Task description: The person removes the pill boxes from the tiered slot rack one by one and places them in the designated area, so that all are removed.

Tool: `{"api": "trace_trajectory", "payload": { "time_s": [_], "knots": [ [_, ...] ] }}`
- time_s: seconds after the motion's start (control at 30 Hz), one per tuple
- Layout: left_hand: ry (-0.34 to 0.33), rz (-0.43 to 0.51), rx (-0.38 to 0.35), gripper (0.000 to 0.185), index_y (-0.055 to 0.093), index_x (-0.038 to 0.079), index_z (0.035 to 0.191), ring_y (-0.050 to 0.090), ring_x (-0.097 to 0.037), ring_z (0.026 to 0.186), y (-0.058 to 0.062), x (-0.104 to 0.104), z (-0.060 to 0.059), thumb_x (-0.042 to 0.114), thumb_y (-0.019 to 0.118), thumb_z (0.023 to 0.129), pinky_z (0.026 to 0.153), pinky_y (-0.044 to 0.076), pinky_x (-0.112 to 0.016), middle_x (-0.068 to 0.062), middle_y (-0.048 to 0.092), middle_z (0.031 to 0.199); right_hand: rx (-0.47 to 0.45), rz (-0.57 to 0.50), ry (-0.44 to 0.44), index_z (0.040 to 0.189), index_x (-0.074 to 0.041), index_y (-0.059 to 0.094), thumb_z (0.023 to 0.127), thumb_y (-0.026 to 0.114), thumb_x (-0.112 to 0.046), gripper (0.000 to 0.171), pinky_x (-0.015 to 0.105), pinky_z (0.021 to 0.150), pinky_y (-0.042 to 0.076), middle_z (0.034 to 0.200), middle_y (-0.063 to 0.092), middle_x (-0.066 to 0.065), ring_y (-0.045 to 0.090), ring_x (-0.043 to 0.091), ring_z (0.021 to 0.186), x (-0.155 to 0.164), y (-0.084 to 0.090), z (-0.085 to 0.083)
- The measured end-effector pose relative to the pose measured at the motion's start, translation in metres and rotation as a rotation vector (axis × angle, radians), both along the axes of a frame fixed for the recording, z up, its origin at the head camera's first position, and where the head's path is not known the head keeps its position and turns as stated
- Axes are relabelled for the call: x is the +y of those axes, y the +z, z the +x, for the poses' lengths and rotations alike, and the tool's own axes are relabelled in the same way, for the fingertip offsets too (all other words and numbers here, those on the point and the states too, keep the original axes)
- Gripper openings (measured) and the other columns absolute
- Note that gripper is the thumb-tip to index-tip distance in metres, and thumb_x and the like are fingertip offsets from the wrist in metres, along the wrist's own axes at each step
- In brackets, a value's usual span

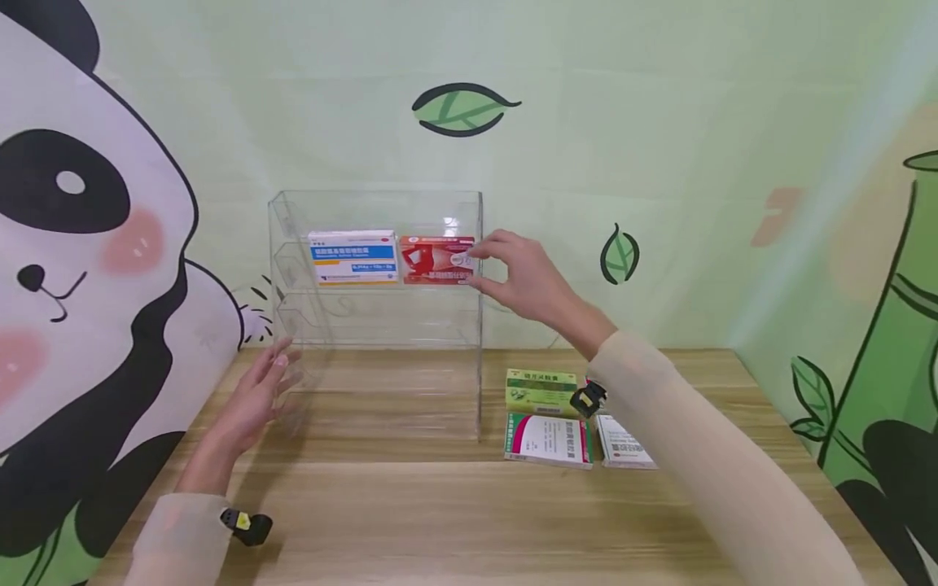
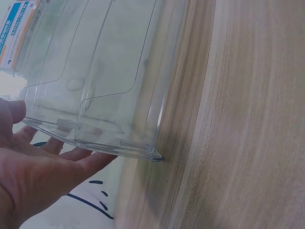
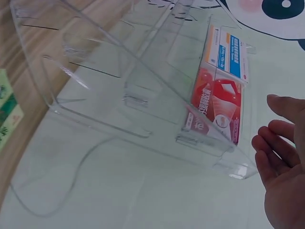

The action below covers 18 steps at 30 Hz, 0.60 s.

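A clear acrylic tiered rack [image 1: 377,325] stands at the back of the wooden table [image 1: 440,521]. Its top tier holds a blue-and-white box [image 1: 354,257] and, to its right, a red box [image 1: 436,260]. My right hand [image 1: 485,267] hovers at the red box's right end, fingers loosely spread; in the right wrist view the right hand [image 3: 281,157] is a little apart from the red box [image 3: 217,107] and the rack [image 3: 119,95]. My left hand [image 1: 267,382] lies flat with straight fingers against the rack's left side wall [image 2: 109,71]; the left hand [image 2: 33,167] holds nothing.
Three medicine boxes lie on the table right of the rack, under my right forearm: a green one [image 1: 541,391], a pink-and-white one [image 1: 548,439] and a white one [image 1: 624,446]. The rack's lower tiers hold nothing. A painted wall rises right behind the rack.
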<state>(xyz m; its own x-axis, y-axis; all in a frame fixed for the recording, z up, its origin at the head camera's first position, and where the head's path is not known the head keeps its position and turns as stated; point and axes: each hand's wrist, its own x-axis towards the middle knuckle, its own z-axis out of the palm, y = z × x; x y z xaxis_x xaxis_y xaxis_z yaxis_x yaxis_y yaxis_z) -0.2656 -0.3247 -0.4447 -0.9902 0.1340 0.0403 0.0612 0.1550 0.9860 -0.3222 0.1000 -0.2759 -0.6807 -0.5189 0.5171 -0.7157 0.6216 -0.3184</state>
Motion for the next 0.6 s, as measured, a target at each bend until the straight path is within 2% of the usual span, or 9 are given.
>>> {"api": "trace_trajectory", "payload": {
  "time_s": [0.27, 0.6],
  "knots": [
    [-0.01, -0.009, -0.001, 0.063, 0.006, 0.023, 0.161, 0.017, -0.047, 0.146, -0.001, -0.001, -0.002, 0.047, 0.028, 0.107, 0.105, 0.024, -0.075, -0.019, 0.01, 0.165, -0.017, 0.16, -0.051, 0.133, -0.008, 0.062, 0.09, 0.074, -0.033, 0.051, 0.035, 0.098, 0.05, 0.13, 0.06, 0.006, 0.054, 0.021, 0.119, -0.036, 0.024, -0.023],
    [0.01, -0.033, -0.007, 0.061, 0.006, 0.022, 0.161, 0.019, -0.045, 0.146, -0.003, -0.006, -0.001, 0.044, 0.027, 0.108, 0.105, 0.025, -0.075, -0.016, 0.013, 0.165, -0.062, 0.309, -0.133, 0.137, -0.008, 0.059, 0.091, 0.073, -0.035, 0.055, 0.034, 0.1, 0.049, 0.134, 0.059, 0.008, 0.052, 0.022, 0.12, -0.055, 0.034, -0.038]
  ]
}}
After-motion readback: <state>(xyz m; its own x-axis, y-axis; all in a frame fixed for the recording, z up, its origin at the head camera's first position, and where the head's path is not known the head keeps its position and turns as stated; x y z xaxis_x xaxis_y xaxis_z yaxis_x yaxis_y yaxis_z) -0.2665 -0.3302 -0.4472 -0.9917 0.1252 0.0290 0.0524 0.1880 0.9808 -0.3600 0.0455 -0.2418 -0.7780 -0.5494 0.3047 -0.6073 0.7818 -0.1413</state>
